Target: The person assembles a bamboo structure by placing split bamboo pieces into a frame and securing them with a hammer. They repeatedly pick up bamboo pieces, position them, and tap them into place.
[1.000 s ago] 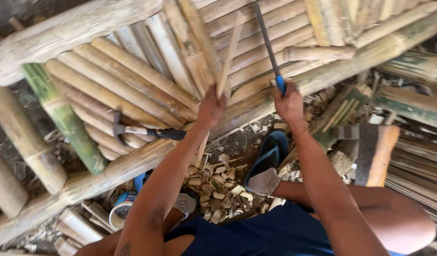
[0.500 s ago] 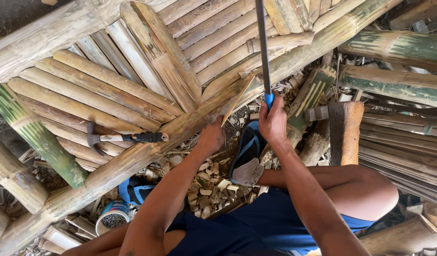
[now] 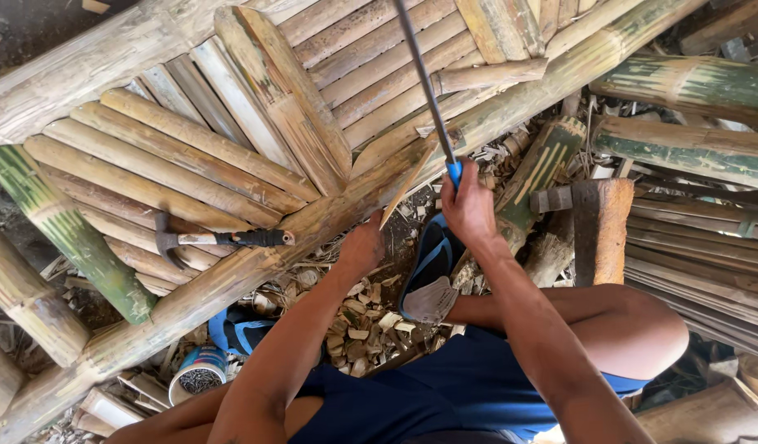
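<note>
My right hand [image 3: 469, 207] grips the blue handle of a long dark blade [image 3: 424, 82] that points up across the bamboo slats. My left hand [image 3: 364, 243] pinches the lower end of a thin bamboo sliver [image 3: 407, 185], which leans against the long diagonal bamboo pole [image 3: 255, 263]. The blade's lower part lies right beside the sliver's top end. Both hands are close together just below the pole, above a blue sandal [image 3: 432, 275].
A hammer [image 3: 222, 240] lies on the split bamboo slats [image 3: 173, 164]. A can of nails [image 3: 199, 374] stands at the lower left, near bamboo chips [image 3: 366, 321]. A wooden block [image 3: 601, 226] and green bamboo poles [image 3: 691, 82] lie at the right. My bare knee [image 3: 634, 325] is below them.
Both hands have come down from over the slats to the diagonal pole. The sliver now rests lower against the pole, and the blade stands nearly upright beside it.
</note>
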